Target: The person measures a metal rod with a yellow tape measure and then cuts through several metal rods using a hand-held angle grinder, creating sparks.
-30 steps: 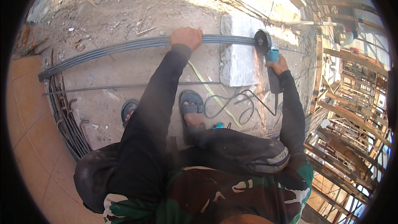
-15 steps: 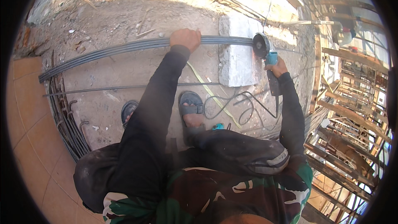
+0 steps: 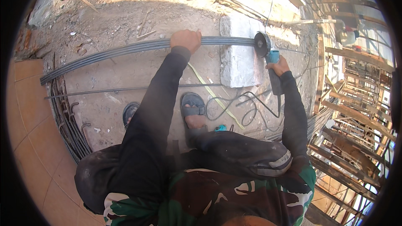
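Note:
My left hand (image 3: 186,41) is closed around a bundle of several thin steel rebars (image 3: 121,50). The bundle runs from the far left across to a pale concrete block (image 3: 240,65), and its right end lies over that block. In my right hand (image 3: 279,65) is a teal and black angle grinder (image 3: 274,75), gripped by its body. Its round cutting disc (image 3: 262,44) stands at the right end of the bars; whether it touches them I cannot tell. The grinder's dark cord (image 3: 251,96) loops over the ground beneath.
A single rebar (image 3: 134,87) lies nearer me, left of the block. Bent bars (image 3: 69,121) are piled beside the tiled floor (image 3: 31,113). A yellow-green strap (image 3: 213,94) and a small teal object (image 3: 220,128) lie near my sandal (image 3: 193,104). Timber scaffolding (image 3: 356,96) fills the right side.
Almost nothing differs. The hands, bars and grinder hold nearly the same places, with a very slight shift left of the disc and left hand in the picture.

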Demonstrator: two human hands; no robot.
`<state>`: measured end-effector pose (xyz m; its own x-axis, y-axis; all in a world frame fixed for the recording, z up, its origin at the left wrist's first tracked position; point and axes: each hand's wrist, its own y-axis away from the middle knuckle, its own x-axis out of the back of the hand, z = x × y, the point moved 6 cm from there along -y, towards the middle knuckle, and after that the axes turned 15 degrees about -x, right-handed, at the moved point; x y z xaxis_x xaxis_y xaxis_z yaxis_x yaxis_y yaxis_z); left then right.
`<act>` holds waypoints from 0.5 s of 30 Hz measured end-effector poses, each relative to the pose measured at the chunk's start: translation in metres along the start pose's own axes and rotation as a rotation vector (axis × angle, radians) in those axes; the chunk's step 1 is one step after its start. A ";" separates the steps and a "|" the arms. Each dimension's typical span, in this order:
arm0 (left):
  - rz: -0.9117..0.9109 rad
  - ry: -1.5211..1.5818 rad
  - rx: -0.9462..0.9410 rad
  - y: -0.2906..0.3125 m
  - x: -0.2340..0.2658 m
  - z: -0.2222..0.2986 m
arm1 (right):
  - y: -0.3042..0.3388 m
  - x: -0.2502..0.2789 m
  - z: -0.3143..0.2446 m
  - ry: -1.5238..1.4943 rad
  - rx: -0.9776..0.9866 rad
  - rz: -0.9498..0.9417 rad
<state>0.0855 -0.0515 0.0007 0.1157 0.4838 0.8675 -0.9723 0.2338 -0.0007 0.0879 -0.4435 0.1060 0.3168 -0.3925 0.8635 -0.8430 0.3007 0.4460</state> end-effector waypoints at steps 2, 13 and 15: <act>0.004 -0.009 -0.005 0.000 -0.001 -0.001 | 0.002 0.001 -0.003 0.023 -0.012 0.007; 0.033 -0.024 -0.027 -0.001 -0.002 0.000 | -0.003 0.000 0.003 0.074 -0.005 0.049; 0.024 -0.022 -0.033 -0.001 -0.002 -0.001 | -0.006 -0.002 0.003 0.099 -0.050 0.031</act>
<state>0.0865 -0.0519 -0.0010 0.0878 0.4712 0.8777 -0.9675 0.2502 -0.0375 0.0908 -0.4475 0.1006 0.3343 -0.2953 0.8950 -0.8313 0.3550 0.4276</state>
